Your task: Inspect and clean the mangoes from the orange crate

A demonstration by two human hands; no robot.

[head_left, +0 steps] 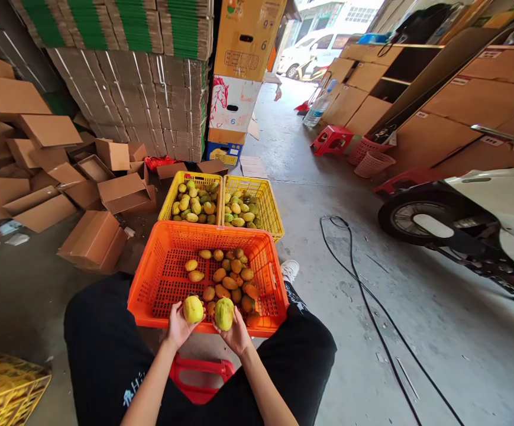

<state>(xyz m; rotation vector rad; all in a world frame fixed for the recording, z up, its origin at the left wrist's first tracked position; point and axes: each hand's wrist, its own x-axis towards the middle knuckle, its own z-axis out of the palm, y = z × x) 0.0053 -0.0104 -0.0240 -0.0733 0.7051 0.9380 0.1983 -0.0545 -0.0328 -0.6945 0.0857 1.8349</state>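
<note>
Both hands are over the near rim of an orange plastic crate (148,278) at my knees. My left hand (179,328) is closed around a yellow papaya (193,309). In my right hand (236,336) is a greener, faintly ridged papaya (224,313), held side by side with the first and a small gap apart. Inside the crate, several orange-brown papayas (229,283) are heaped towards the right, and a few yellower ones, such as one papaya (196,276), lie near the middle. My fingertips are partly hidden behind the held fruit.
Beyond the orange crate stand two yellow crates (277,216) of yellow-green papayas. Cardboard boxes (92,239) litter the left floor, below stacked flat cartons (128,89). A black cable (358,278) crosses the floor at right, near a parked scooter (474,219). A red stool (201,367) shows between my legs.
</note>
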